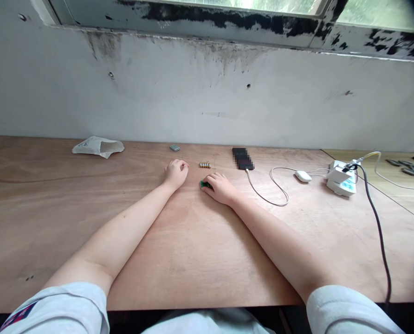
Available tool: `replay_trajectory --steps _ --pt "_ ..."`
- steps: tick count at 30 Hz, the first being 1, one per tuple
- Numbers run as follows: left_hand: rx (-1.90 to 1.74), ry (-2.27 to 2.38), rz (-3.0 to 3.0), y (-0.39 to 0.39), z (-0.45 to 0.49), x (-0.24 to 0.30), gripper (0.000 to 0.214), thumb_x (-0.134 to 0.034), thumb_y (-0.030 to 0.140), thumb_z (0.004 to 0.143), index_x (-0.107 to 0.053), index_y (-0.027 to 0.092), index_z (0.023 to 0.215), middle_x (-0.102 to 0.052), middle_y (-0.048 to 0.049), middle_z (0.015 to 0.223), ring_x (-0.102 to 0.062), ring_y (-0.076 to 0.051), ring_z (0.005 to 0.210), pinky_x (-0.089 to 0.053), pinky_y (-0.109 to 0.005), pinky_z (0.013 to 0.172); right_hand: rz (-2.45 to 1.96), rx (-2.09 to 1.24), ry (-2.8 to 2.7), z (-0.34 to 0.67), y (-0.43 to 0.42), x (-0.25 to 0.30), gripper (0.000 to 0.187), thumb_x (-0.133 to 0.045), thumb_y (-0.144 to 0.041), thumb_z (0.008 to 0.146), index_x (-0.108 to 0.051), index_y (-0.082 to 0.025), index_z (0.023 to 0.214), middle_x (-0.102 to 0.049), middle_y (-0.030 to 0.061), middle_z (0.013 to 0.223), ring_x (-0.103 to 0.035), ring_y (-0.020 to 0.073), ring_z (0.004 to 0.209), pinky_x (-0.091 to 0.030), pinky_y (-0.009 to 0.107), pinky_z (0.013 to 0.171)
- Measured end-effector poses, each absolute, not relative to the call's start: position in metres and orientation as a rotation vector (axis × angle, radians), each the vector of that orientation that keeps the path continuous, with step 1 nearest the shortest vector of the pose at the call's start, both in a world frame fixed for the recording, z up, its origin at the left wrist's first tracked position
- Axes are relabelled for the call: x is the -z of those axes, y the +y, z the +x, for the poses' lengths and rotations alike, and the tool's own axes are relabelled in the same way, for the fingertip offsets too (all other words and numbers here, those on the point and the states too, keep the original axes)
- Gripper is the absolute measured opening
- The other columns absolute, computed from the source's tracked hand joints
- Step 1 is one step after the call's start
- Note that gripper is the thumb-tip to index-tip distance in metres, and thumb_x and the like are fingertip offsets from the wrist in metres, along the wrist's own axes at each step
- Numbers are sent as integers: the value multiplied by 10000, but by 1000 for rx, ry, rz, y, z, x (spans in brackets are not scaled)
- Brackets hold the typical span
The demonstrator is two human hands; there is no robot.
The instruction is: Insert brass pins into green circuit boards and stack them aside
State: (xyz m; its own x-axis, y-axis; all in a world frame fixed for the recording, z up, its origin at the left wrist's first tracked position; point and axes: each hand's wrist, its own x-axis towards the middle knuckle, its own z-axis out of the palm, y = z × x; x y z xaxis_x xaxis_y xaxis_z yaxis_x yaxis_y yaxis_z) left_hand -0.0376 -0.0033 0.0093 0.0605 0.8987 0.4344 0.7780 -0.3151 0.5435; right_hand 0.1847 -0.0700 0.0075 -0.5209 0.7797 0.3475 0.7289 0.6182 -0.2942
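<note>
A plywood tabletop (54, 208) ran from a stained white wall (158, 93) along its far edge to the person's pale sleeves (346, 311) near its near edge. The left hand (176, 174) rested loosely curled, gripping nothing visible. The right hand (219, 188) lay just beside it at 3 o'clock, fingers (216, 178) curved down, tips touching one small green component (204, 184); whether they grasped it, I could not tell. The component sat on the wood at the right hand's 9 o'clock. Near it at 12 o'clock lay one row of small batteries (204, 165), about five, too small to count exactly. From the left hand, one grey block (174, 148) lay at 12 o'clock and one crumpled white paper bag (98, 146) at 10 o'clock. From the right hand, one black phone (243, 158) lay at 1 o'clock, with one white cable (278, 191) looping toward 3 o'clock and one white power strip (341, 183) beyond. Open wood spread at the left hand's 9 o'clock and behind both hands.
</note>
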Motion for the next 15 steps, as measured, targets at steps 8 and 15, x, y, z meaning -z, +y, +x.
replay_trajectory --steps 8,15 --pt "-1050 1816 2015 11 -47 -4 221 -491 249 914 -698 215 844 -729 -74 1030 -647 -234 1005 -458 -361 908 -1109 -147 -2517 238 -138 -17 209 -529 -351 1017 -664 -235 1128 -684 109 1105 -597 264 1092 -493 438 969" --pt "-1039 1833 2046 6 -39 -6 213 -521 226 917 -710 211 821 -741 -67 1026 -642 -241 1049 -430 -364 933 -1306 47 -2575 360 -186 -18 337 -480 -312 1021 -624 -248 1319 -672 126 1130 -636 252 1016 -541 421 867"
